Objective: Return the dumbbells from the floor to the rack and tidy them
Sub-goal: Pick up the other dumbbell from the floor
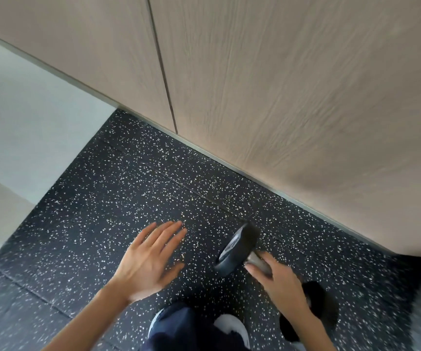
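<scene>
figure: carrying stage of the return. the right hand (279,279) is wrapped around the metal handle of a dumbbell (238,248), fingers curled closed on the bar; the dumbbell's forward black head points toward the wood-panelled wall (280,97), and its rear head shows as a dark mass just behind the wrist. motion blur makes it hard to say for certain, but the dumbbell appears lifted clear of the speckled rubber floor (103,211). the left hand (151,259) hangs beside the dumbbell, away from the wall, flat and spread, holding nothing. a shoe (232,325) shows beneath the dumbbell. no rack is in view; the next move calls for turning to find it, then steadying the load with the free hand.
</scene>
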A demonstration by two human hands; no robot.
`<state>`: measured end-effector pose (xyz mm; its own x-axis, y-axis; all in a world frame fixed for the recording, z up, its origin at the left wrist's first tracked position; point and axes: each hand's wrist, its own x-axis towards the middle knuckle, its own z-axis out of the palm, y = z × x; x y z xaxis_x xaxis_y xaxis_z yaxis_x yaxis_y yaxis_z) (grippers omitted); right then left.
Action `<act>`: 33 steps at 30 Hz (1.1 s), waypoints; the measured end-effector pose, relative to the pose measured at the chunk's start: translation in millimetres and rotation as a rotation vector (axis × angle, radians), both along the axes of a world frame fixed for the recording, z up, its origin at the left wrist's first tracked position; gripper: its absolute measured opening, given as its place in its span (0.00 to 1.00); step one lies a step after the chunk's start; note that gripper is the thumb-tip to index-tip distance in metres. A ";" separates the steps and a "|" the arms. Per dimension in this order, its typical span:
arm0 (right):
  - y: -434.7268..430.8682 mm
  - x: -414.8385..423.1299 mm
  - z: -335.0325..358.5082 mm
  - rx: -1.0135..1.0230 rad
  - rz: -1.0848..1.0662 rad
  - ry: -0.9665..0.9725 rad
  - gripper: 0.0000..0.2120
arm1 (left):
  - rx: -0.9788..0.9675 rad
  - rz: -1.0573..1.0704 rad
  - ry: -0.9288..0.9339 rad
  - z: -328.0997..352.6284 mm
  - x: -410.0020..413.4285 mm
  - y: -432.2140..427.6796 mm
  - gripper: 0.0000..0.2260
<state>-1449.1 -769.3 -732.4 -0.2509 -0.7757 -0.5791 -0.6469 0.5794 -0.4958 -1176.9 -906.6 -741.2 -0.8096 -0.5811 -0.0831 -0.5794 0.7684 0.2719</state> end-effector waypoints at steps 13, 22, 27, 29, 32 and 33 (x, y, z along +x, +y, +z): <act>57.6 1.1 483.8 0.072 -0.003 0.111 0.27 | -0.066 -0.182 0.030 452.1 -28.6 13.1 0.30; 113.4 -3.7 662.2 -0.063 -0.094 0.311 0.38 | -0.113 -0.324 0.100 613.7 -76.9 48.5 0.29; 150.5 -12.5 677.0 -0.078 -0.198 0.359 0.26 | -0.113 -0.393 0.088 637.2 -114.9 71.0 0.29; 181.6 -20.5 683.4 -0.082 -0.308 0.360 0.25 | -0.144 -0.507 0.109 642.5 -144.7 88.2 0.29; 198.1 -21.3 681.6 -0.071 -0.371 0.309 0.25 | -0.164 -0.574 0.119 647.0 -167.8 92.5 0.30; 209.9 -22.8 683.5 -0.058 -0.427 0.298 0.24 | -0.161 -0.614 0.124 648.0 -181.1 98.9 0.30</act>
<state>-1471.9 -559.4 -48.9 -0.6996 -0.5968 -0.3929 -0.4768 0.7995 -0.3653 -1358.0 -807.7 -93.2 -0.9966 -0.0068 0.0820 0.0066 0.9868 0.1618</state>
